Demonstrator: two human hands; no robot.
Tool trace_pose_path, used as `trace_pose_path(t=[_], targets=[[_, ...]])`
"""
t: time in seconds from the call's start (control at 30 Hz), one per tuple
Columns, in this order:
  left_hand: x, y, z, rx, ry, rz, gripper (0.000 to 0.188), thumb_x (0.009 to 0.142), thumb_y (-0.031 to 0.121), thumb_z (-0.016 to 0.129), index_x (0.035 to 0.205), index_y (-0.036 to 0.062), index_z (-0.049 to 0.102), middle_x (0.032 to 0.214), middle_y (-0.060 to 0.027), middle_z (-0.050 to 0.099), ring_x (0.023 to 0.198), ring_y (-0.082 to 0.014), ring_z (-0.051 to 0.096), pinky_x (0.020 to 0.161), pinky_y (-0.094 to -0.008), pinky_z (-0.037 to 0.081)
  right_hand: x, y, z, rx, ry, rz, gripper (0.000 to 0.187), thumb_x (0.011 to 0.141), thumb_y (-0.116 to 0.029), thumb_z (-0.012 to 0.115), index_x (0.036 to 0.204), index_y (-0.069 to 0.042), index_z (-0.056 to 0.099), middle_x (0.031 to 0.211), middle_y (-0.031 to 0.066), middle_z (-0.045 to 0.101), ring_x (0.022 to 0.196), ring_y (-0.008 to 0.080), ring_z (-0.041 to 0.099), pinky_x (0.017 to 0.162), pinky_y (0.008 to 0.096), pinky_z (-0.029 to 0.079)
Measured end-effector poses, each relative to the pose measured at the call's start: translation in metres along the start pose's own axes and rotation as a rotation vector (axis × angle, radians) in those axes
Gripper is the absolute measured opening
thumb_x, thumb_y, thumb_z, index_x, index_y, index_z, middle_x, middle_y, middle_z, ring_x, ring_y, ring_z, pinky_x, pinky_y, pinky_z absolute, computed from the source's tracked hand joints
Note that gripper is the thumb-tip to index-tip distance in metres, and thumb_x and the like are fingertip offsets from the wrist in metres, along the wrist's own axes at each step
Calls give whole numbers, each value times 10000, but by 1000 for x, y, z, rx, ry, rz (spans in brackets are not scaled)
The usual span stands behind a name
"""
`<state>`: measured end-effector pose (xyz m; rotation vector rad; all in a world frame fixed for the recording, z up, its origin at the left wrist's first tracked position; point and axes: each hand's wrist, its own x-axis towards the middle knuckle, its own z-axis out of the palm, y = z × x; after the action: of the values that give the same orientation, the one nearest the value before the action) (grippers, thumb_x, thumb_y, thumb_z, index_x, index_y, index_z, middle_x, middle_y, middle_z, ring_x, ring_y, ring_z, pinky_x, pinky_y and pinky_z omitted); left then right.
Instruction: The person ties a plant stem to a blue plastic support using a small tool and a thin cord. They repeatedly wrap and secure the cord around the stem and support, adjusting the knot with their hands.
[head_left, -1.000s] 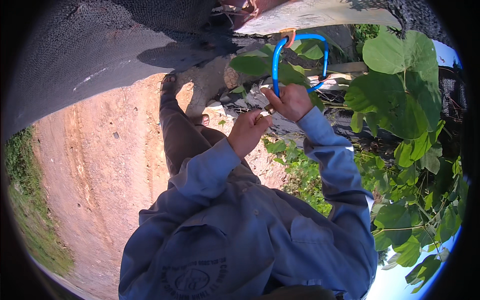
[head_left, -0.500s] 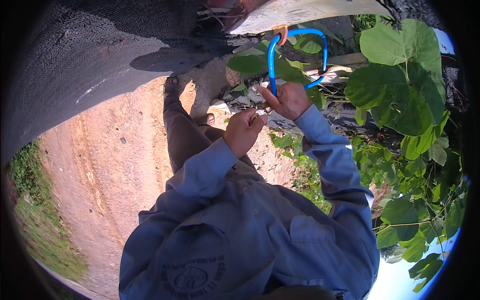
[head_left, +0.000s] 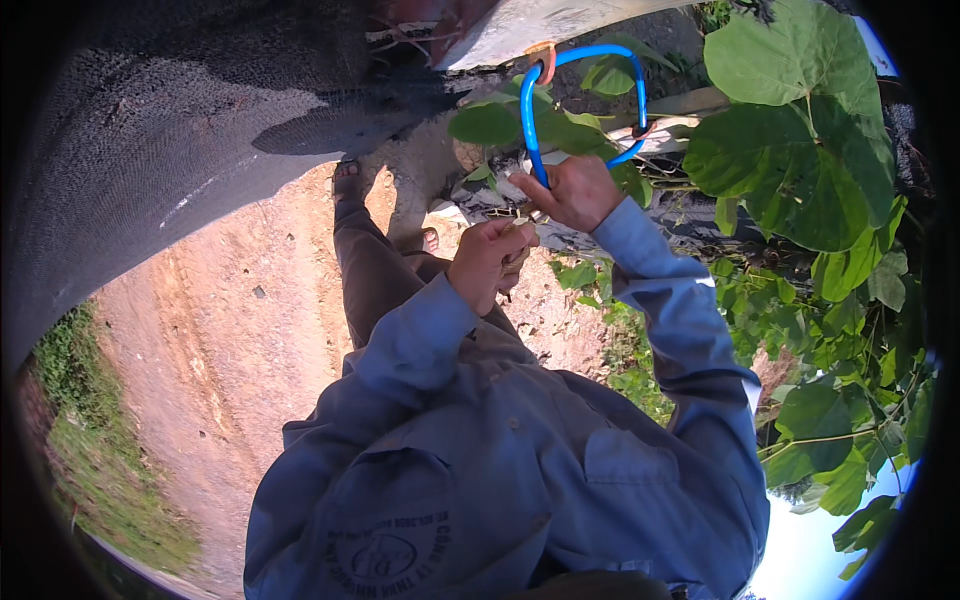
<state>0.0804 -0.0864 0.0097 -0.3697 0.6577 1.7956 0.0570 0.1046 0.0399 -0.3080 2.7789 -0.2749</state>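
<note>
A blue cable lock (head_left: 528, 120) forms a rounded loop in front of me, passing through a rusty ring (head_left: 545, 62) at its upper left. A second reddish ring (head_left: 642, 131) sits at its right side. My right hand (head_left: 580, 193) is closed round the lower end of the lock, thumb pointing left. Just below and to the left, my left hand (head_left: 488, 258) pinches a small pale key-like piece (head_left: 521, 220) close to that end. Some dark bits hang under the left fingers, too small to make out. Fingers hide where the piece meets the lock, if it does.
A pale post or beam (head_left: 590, 25) runs along the top. Dark mesh netting (head_left: 180, 130) hangs at the left. Broad-leaved vines (head_left: 790, 170) crowd the right side. Below lies a dirt path (head_left: 230, 320) with a grassy edge (head_left: 110, 480); my sandalled feet stand on it.
The left hand has turned a little, with its fingers curled lower and dark bits now hanging below it. The right hand keeps its hold; the whole view has shifted slightly.
</note>
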Motion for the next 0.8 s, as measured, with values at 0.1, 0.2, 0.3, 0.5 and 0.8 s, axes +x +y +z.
trace_pose_path(t=[0.1,0.2,0.3,0.5,0.8], targets=[[0,-8,-6,-318,-82,-88,270,954,315,559,844,69,551,549,60,370,430,-31,296,391,-206,223,-1,-5,1,84,75,20,419,913,-460,559,687,-114,634,471,125,519,459,322,569,433,449,413],[0,-8,-5,-219,0,-57,286,969,337,535,828,88,529,543,59,367,419,-34,288,378,-210,213,2,-11,-3,12,81,25,400,910,-451,566,701,-117,632,480,123,529,464,317,576,431,447,416],[3,-5,2,-115,93,-32,279,973,325,521,805,103,507,538,58,362,413,-37,282,369,-218,204,1,-9,3,9,133,24,386,907,-443,576,704,-119,634,474,120,527,457,311,575,427,439,417],[6,-9,1,-256,51,-56,266,967,286,493,776,101,509,547,51,387,415,-48,295,370,-228,227,-1,-8,7,34,135,37,384,915,-431,568,705,-118,640,459,110,518,430,306,557,422,436,409],[12,-21,-12,378,22,308,236,949,220,537,826,20,550,572,27,418,502,-44,338,467,-258,284,1,-3,-1,130,-55,69,521,927,-481,520,585,-98,607,494,152,523,465,358,544,467,471,407]])
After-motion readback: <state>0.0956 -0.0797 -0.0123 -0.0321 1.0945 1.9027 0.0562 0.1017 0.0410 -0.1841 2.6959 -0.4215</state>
